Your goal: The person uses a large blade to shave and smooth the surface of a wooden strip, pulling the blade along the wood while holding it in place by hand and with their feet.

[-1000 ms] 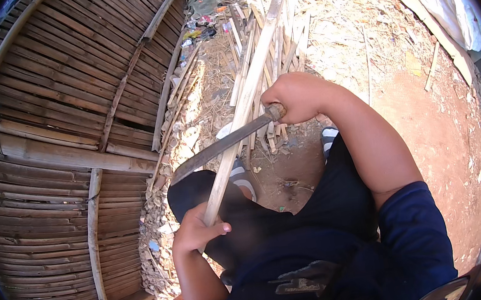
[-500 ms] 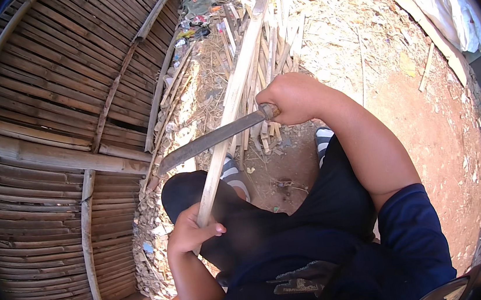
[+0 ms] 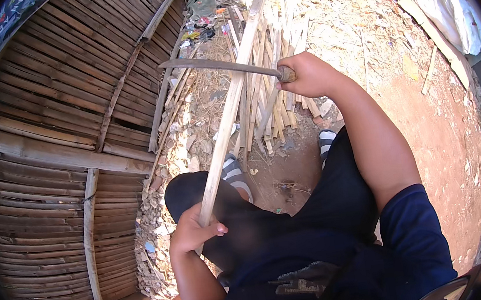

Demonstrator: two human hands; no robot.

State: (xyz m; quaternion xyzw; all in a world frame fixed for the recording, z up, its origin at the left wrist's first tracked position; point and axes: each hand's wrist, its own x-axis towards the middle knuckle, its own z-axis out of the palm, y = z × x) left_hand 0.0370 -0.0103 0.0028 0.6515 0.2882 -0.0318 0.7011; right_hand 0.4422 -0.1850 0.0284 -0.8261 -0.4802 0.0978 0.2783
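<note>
My left hand (image 3: 195,228) is closed round the near end of a long pale wooden strip (image 3: 225,129), beside my left knee. The strip slants away from me, its far end above a pile of wooden strips (image 3: 273,102). In my right hand (image 3: 309,74) is the wooden handle of a machete (image 3: 217,65). Its long dark blade points left and crosses the strip in the far half of its length. Whether the edge touches the wood or only lies over it, I cannot tell.
A slatted bamboo wall (image 3: 68,68) runs along the left side. Wood chips and litter (image 3: 203,22) cover the ground near it. Bare reddish soil (image 3: 428,148) lies at the right, with a white sack (image 3: 449,17) at the far right. My sandalled feet flank the pile's near end.
My right hand has moved away from me and slightly right, carrying the machete farther up the strip. The left hand and the strip have barely moved.
</note>
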